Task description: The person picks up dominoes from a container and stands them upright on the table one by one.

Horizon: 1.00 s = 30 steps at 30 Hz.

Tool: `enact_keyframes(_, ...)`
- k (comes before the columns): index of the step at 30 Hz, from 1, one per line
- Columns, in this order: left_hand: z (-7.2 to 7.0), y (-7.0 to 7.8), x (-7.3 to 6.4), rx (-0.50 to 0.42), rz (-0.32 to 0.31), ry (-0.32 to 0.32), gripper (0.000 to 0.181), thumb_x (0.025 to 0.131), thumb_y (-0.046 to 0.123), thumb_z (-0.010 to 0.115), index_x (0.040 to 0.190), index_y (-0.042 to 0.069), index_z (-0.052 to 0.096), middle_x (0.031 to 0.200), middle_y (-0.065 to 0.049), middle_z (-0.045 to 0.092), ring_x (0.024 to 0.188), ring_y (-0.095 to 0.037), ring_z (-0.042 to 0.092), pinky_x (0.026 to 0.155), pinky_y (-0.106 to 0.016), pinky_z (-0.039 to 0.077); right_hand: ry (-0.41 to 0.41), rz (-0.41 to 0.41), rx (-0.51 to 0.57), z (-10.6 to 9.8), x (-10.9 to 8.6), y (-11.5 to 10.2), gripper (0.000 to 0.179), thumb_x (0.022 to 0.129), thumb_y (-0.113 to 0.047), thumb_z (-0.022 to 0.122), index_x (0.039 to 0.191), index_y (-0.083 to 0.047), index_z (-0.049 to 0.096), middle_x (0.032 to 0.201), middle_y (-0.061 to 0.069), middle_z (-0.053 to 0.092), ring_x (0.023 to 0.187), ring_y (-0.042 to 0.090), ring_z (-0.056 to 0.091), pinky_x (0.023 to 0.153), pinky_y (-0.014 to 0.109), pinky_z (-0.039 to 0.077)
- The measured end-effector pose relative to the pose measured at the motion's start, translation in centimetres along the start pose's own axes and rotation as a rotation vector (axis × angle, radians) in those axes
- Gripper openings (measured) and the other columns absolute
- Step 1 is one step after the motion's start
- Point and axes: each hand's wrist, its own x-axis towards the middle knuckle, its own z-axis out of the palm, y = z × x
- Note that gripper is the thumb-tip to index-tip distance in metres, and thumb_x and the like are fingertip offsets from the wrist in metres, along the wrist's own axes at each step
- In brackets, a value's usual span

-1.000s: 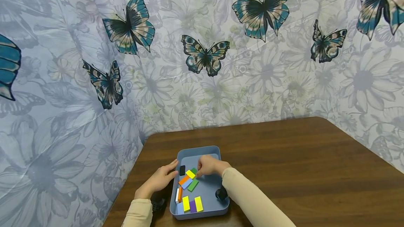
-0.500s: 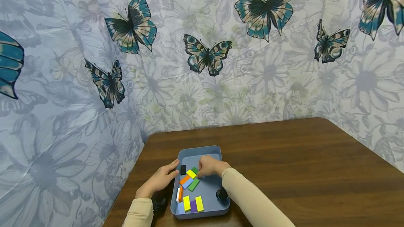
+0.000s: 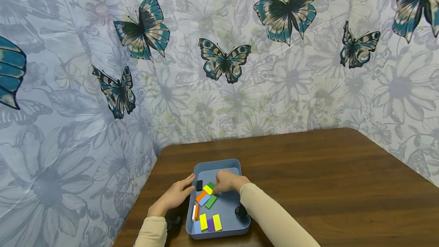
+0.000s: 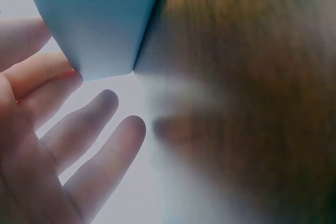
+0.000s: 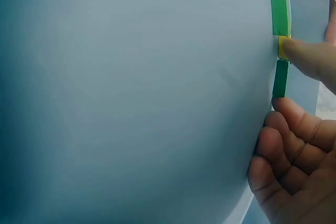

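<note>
In the head view, my left hand rests at the left rim of a blue-grey tray. Its fingers are spread and fairly straight, and in the left wrist view some fingertips touch the tray's outer wall. Inside the tray, my right hand reaches down to a green block and a yellow block. The right wrist view has the thumb on the yellow block and the forefinger at the far end of the green block, with the other fingers curled.
Orange, blue and green blocks continue the slanting line. White and orange blocks stand along the left wall. Yellow, purple and blue blocks lie near the front. A black block sits far left. Brown table surrounds the tray.
The right thumb has shifted slightly left, onto the edge of the yellow block. The left hand and the tray stay where they were.
</note>
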Motion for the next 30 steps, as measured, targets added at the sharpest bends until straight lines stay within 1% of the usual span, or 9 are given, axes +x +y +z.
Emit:
enact_keyframes(4,-0.1,0.1,0.0,-0.004,0.011,-0.011,0.060,0.092,0.039,0.042,0.141,0.008,0.025,0.148,-0.007,0.018,0.133,-0.031,0.023,0.102,-0.052,0.027,-0.007,0.012,-0.026,0.1,0.2,-0.1,0.027,0.074,-0.036,0.069,0.061,-0.016,0.057,0.053,-0.004,0.043,0.050,0.010,0.041,0.046,0.021,0.033)
enact_keyframes(8,-0.1,0.2,0.0,-0.003,0.007,-0.005,0.055,0.094,0.031,0.043,0.141,0.009,0.026,0.148,-0.007,0.019,0.132,-0.030,0.024,0.102,-0.051,0.027,-0.011,0.017,-0.042,0.1,0.2,-0.2,0.027,0.075,-0.034,0.069,0.060,-0.015,0.057,0.051,-0.004,0.039,0.048,0.010,0.039,0.045,0.021,0.032)
enact_keyframes(12,0.0,0.2,0.0,0.003,0.010,0.001,0.053,0.094,0.027,0.043,0.140,0.008,0.026,0.148,-0.008,0.020,0.132,-0.030,0.024,0.102,-0.052,0.026,-0.013,0.031,-0.031,0.1,0.1,-0.5,0.026,0.076,-0.032,0.068,0.060,-0.014,0.056,0.049,-0.004,0.034,0.046,0.011,0.037,0.045,0.021,0.032)
enact_keyframes(16,0.0,0.2,-0.1,0.003,0.012,0.000,0.053,0.094,0.026,0.043,0.140,0.007,0.026,0.147,-0.009,0.020,0.132,-0.031,0.023,0.102,-0.052,0.027,-0.010,0.041,-0.025,0.2,0.1,-0.5,0.024,0.076,-0.030,0.067,0.062,-0.014,0.056,0.051,-0.003,0.036,0.048,0.012,0.039,0.046,0.021,0.033)
enact_keyframes(21,0.1,-0.1,0.1,0.004,0.014,-0.008,0.054,0.094,0.028,0.043,0.140,0.007,0.025,0.148,-0.008,0.019,0.133,-0.031,0.023,0.102,-0.052,0.027,-0.003,0.041,-0.021,0.3,0.3,-0.1,0.021,0.076,-0.029,0.066,0.066,-0.014,0.057,0.055,-0.002,0.041,0.051,0.012,0.042,0.047,0.022,0.035)
enact_keyframes(26,0.1,-0.4,0.1,0.003,0.008,-0.026,0.055,0.094,0.030,0.042,0.141,0.008,0.024,0.148,-0.007,0.018,0.133,-0.031,0.022,0.102,-0.052,0.027,0.017,0.033,-0.029,0.5,0.5,0.4,0.020,0.075,-0.029,0.066,0.064,-0.015,0.057,0.054,-0.002,0.044,0.049,0.012,0.042,0.045,0.021,0.035)
enact_keyframes(30,0.1,-0.4,0.2,-0.001,0.006,-0.017,0.055,0.094,0.030,0.042,0.141,0.008,0.024,0.148,-0.007,0.018,0.133,-0.031,0.022,0.102,-0.052,0.026,0.038,0.009,-0.035,0.3,0.4,0.5,0.024,0.075,-0.028,0.066,0.058,-0.014,0.056,0.049,-0.003,0.039,0.045,0.011,0.039,0.042,0.021,0.032)
